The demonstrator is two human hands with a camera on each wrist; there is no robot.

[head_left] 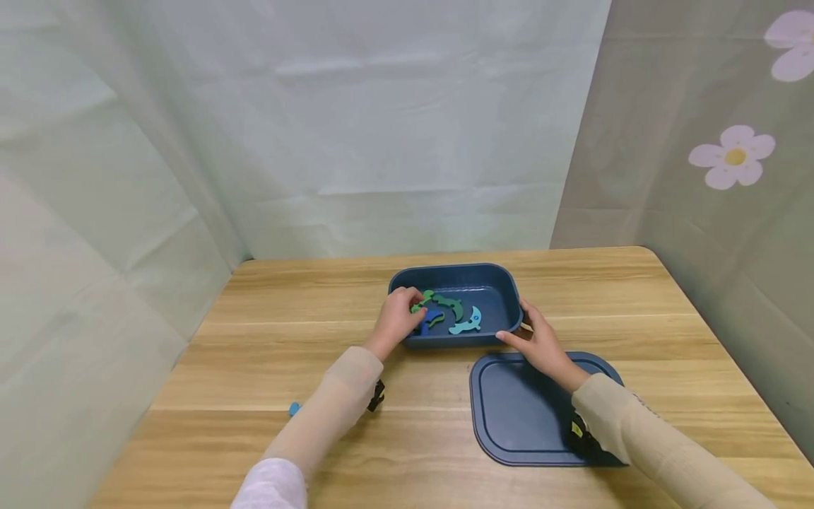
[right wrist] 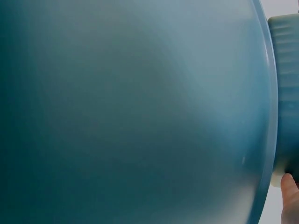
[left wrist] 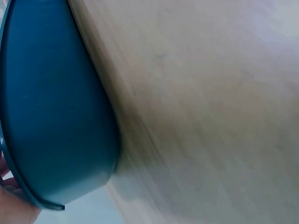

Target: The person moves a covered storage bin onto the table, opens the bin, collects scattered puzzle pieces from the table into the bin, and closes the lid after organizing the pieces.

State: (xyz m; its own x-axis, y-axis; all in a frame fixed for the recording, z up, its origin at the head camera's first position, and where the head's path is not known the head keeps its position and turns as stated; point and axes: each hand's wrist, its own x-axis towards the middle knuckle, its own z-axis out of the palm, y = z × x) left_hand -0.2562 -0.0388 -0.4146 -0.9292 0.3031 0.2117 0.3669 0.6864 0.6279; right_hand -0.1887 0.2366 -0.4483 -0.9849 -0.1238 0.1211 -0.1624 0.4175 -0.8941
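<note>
We see a dark blue tray on the wooden table between the two hands, holding curved foam pieces: a green one, a blue one and a teal one. Our left hand reaches over the tray's near-left rim with its fingers curled around the green and blue pieces, while our right hand rests with relaxed, spread fingers against the tray's right end. Just under the right hand's wrist the matching blue lid lies flat on the table.
</note>
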